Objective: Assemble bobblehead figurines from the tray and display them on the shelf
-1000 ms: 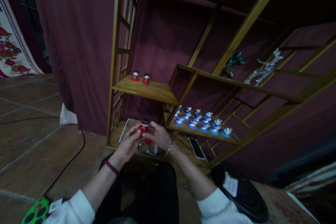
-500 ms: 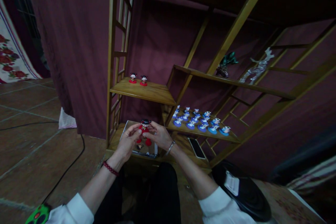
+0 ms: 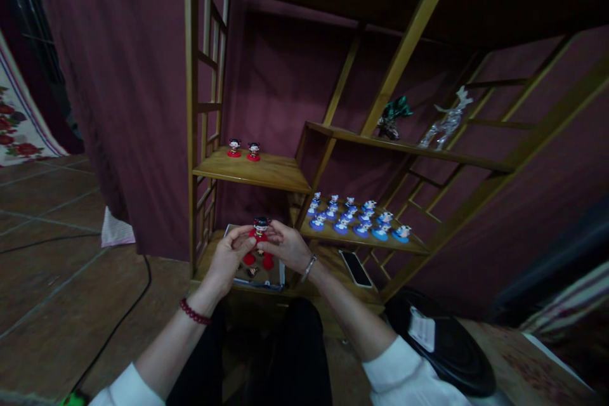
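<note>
Between my two hands is a small doll figurine (image 3: 261, 226) with black hair and a red body, held upright over an open box. My left hand (image 3: 230, 259) pinches it from the left, and my right hand (image 3: 288, 246) grips it from the right, thumbs at its front. Below them, the box (image 3: 282, 275) holds further red pieces (image 3: 268, 261) and a small dark-haired piece (image 3: 252, 271), partly hidden by my fingers. Two finished-looking figurines of the same kind, a left one (image 3: 234, 147) and a right one (image 3: 254, 151), stand on the wooden shelf (image 3: 252, 170) above.
Several blue and purple figurines (image 3: 363, 228) stand in rows on a shelf to the right. A phone (image 3: 356, 268) lies below them. Higher up are a green plant-like ornament (image 3: 394, 115) and a clear deer figure (image 3: 450, 120). A black stool seat (image 3: 442, 349) is at lower right.
My view has shifted slightly, so the shelves sit further left. Both hands still hold the doll figurine together above the box, with little change in grip.
</note>
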A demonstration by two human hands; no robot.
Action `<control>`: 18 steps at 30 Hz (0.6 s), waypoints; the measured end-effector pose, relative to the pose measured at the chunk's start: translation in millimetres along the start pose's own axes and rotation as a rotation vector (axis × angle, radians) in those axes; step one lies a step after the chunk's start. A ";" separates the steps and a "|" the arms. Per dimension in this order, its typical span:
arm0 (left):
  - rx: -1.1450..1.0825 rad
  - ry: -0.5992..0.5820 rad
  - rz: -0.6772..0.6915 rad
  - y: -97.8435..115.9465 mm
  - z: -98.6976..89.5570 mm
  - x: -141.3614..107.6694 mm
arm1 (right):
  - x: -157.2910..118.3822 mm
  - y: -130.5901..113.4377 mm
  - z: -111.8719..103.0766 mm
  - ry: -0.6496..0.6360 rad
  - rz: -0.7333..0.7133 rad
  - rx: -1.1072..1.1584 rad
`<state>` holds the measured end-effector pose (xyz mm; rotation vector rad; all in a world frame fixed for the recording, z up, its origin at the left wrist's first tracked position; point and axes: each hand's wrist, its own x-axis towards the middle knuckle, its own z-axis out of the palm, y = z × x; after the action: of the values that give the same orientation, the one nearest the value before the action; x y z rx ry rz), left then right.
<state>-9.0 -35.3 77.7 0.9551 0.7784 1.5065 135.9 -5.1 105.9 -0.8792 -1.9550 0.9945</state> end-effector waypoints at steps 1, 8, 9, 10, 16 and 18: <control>0.005 -0.010 0.006 1.5 0.2 0.0 | 0.4 -0.8 -0.6 -0.003 0.001 0.009; 0.053 -0.068 0.013 10.3 0.7 1.7 | 6.1 -2.2 -6.6 0.020 -0.004 0.036; 0.062 -0.069 0.014 11.4 1.2 2.2 | 6.9 -2.6 -7.6 0.017 -0.007 0.042; 0.072 -0.068 0.017 12.5 1.9 2.8 | 7.6 -3.5 -8.5 0.014 -0.007 0.046; 0.122 -0.044 0.061 19.0 6.8 8.0 | 10.4 -16.7 -14.6 -0.022 0.000 0.080; 0.135 -0.033 0.084 21.6 8.1 9.8 | 11.4 -21.8 -16.8 -0.016 -0.009 0.077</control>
<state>-12.0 -29.0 101.8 1.1232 0.8335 1.5210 139.6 -0.1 135.0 -0.8216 -1.9196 1.0676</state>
